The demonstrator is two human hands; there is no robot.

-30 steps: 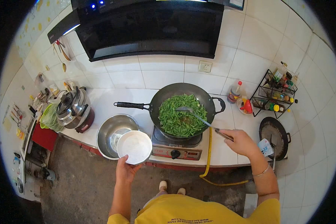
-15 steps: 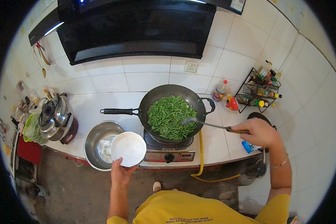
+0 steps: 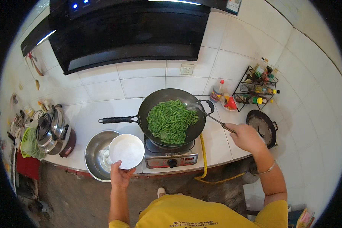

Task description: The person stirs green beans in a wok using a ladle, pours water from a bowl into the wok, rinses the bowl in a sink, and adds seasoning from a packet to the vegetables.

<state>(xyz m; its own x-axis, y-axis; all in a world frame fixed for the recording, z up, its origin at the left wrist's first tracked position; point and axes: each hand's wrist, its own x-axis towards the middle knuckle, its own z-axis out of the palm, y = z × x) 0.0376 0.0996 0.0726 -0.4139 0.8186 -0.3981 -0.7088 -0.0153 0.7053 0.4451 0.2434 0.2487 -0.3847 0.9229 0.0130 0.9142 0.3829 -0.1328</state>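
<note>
A dark wok (image 3: pixel 140 104) rests on the gas stove (image 3: pixel 171 161) and holds a heap of chopped green beans (image 3: pixel 171 121). My right hand (image 3: pixel 247 137) is closed round the handle of a long metal ladle (image 3: pixel 217 121). The ladle's head touches the wok's inner wall at the right, beside the beans. My left hand (image 3: pixel 120 177) grips the near rim of a white bowl (image 3: pixel 127 151), with only a pale inside showing. This bowl hangs over the right part of a steel basin (image 3: pixel 93 152) and hides some of it.
At the left stands a pressure cooker (image 3: pixel 51 135). A sauce bottle (image 3: pixel 217 91), a small bowl with a red packet (image 3: pixel 229 102) and a bottle rack (image 3: pixel 256 89) stand back right. Another pan (image 3: pixel 264 127) lies right. A yellow hose (image 3: pixel 204 155) runs beside the stove; the range hood (image 3: pixel 129 34) is above.
My right hand has moved left and the ladle's head has shifted from the beans up to the wok's upper right wall. My left hand still holds the bowl. The view has shifted slightly.
</note>
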